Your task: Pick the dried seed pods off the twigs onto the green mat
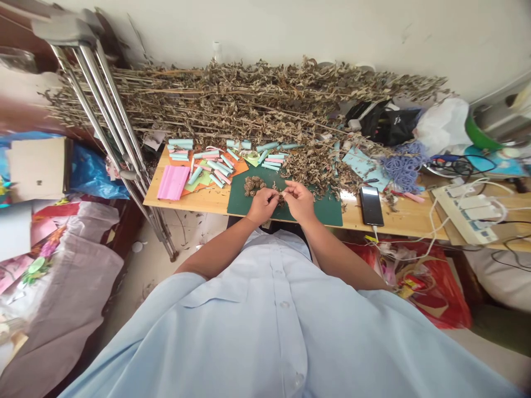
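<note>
A light blue shirt [265,320] lay nearest, below the fingers. The left hand [264,205] had its fingers curled together; the right hand [300,203] had its fingers bent, tips close to the left's. Whether either was clamped on a scrap could not be told. Dried leaves [311,168] lay in a loose pile just beyond the right fingers, pointing every which way with no single long axis. A brown clump [254,186] sat just left of and beyond the left fingers, on the green mat [240,204] beneath both hands. Farther beyond the fingers, dry stalks [249,94] stretched lengthwise from left to right.
</note>
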### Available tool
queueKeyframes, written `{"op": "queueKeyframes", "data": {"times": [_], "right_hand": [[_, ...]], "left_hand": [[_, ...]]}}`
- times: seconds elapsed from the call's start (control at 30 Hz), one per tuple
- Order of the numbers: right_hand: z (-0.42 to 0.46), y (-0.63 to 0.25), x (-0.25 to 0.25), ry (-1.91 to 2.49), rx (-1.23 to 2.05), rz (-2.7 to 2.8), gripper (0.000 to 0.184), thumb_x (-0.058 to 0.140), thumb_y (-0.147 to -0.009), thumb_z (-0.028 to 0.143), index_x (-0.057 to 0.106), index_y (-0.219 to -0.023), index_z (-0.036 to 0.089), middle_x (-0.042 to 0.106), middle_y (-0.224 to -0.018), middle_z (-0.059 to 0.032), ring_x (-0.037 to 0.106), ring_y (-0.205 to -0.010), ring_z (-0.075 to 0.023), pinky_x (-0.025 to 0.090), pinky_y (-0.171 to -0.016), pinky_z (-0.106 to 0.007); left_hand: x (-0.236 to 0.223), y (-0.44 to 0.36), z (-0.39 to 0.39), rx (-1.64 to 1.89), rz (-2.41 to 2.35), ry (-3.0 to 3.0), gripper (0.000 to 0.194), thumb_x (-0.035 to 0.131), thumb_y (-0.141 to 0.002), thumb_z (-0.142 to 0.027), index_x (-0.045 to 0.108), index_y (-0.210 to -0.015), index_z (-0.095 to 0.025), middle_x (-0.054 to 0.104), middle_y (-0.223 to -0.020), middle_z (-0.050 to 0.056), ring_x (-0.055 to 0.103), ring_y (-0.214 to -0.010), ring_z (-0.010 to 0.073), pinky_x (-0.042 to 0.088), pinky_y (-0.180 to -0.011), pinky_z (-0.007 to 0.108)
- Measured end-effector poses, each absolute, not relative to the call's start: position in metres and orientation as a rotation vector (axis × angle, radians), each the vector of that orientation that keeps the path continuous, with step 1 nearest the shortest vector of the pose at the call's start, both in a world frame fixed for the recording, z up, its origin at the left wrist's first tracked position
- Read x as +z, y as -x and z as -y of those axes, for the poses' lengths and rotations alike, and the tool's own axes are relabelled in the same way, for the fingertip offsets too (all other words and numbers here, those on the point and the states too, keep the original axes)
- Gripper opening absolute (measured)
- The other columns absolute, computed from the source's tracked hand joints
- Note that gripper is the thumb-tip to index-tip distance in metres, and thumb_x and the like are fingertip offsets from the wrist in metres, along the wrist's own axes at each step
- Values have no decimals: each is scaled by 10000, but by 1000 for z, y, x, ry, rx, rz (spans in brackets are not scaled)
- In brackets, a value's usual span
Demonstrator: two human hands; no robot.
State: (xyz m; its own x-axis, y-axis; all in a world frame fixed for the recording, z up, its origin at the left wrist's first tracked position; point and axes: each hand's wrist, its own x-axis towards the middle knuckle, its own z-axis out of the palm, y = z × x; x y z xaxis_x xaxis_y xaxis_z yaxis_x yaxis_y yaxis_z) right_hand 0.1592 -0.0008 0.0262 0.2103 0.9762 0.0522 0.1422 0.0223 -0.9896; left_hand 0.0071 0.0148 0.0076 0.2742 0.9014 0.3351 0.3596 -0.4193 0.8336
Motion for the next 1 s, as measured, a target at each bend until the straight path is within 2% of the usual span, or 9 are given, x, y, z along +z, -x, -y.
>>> {"op": "queueKeyframes", "data": {"times": [0.27, 0.4, 0.5, 0.6, 0.8, 1.0], "right_hand": [[-6, -165, 27, 1422, 889, 1022, 358, 655, -783, 374, 650, -1106, 220, 672, -872, -5, 582, -617, -122, 525, -622, -292], [-6, -170, 26, 1493, 852, 1034, 315, 669, -786, 409, 681, -1017, 195, 703, -857, -20, 584, -578, -118, 519, -590, -289], [0, -168, 28, 1499, 944, 1090, 314, 692, -773, 439, 690, -965, 190, 735, -900, -43, 595, -550, -120, 521, -559, -292], [5, -162, 31, 1441, 1017, 1133, 339, 717, -761, 453, 686, -984, 200, 742, -930, -47, 605, -561, -121, 536, -555, -293], [4, -155, 25, 1440, 1044, 1111, 419, 752, -720, 441, 664, -1042, 189, 721, -851, -35, 606, -612, -135, 542, -553, -285], [2, -158, 22, 1437, 1000, 1117, 400, 733, -739, 411, 651, -1056, 181, 701, -798, -23, 598, -599, -135, 541, -573, -295]], "left_hand": [[5, -7, -15, 1119, -1152, -1897, 101, 588, -905, -184, 679, -863, -177, 679, -850, 44, 617, -847, 179, 484, -836, 322], [5, -6, -14, 1123, -1184, -1822, 114, 570, -928, -208, 675, -898, -176, 694, -902, 50, 630, -887, 175, 491, -853, 309], [6, -6, -13, 1112, -1217, -1782, 119, 570, -936, -224, 675, -905, -179, 699, -914, 48, 633, -890, 171, 497, -858, 303], [7, -6, -13, 1113, -1222, -1773, 116, 579, -934, -228, 680, -905, -180, 701, -906, 45, 635, -878, 170, 499, -851, 303], [8, -7, -13, 1105, -1198, -1804, 117, 576, -929, -214, 678, -890, -174, 700, -902, 50, 633, -887, 172, 491, -859, 307], [8, -7, -14, 1110, -1202, -1775, 115, 569, -924, -195, 675, -890, -167, 697, -891, 51, 629, -875, 171, 492, -854, 307]]}}
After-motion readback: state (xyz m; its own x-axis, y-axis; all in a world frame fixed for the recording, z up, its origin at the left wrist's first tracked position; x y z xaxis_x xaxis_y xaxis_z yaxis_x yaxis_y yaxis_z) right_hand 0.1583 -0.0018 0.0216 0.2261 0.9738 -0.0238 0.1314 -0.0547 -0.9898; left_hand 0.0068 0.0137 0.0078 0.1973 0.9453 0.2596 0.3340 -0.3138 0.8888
